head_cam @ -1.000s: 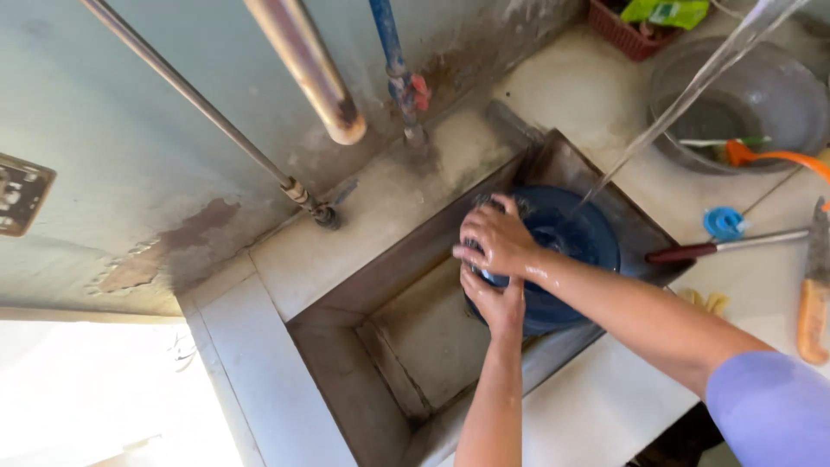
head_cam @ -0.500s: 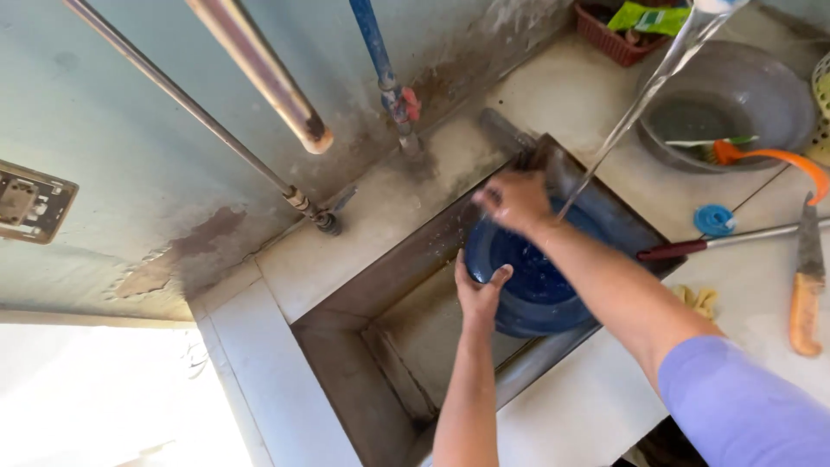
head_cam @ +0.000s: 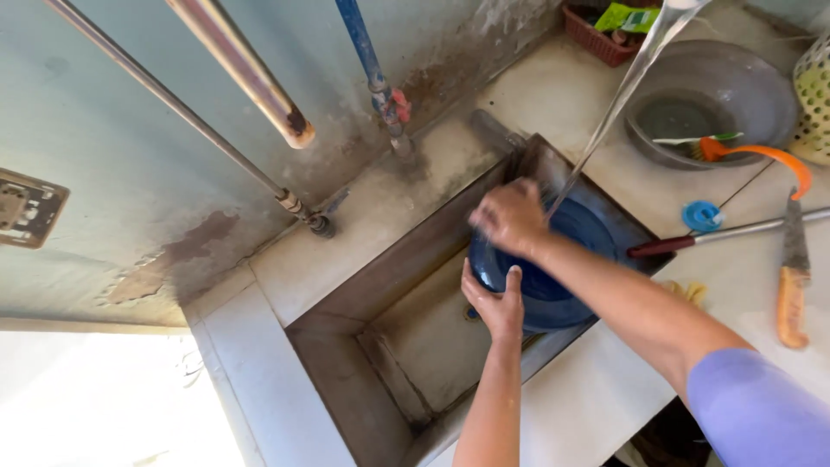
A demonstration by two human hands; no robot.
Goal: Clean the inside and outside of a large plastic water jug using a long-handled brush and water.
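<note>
Head view: the sink [head_cam: 406, 346], sunk in the worktop [head_cam: 596, 406] near its wall edge, is holding a blue basin [head_cam: 553, 277], which is being gripped at its near rim by the left hand [head_cam: 497, 303] and rubbed at its far rim by the right hand [head_cam: 510, 216], fingers curled, under running water [head_cam: 618, 99].

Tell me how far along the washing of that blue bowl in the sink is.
In hand: the left hand grips the rim of the blue bowl over the sink, and the right hand rubs its upper edge under the water stream. Done: the bowl looks wet. Left: the grey basin, orange-handled brush and knife sit on the counter, unwashed as far as I can tell.
</note>
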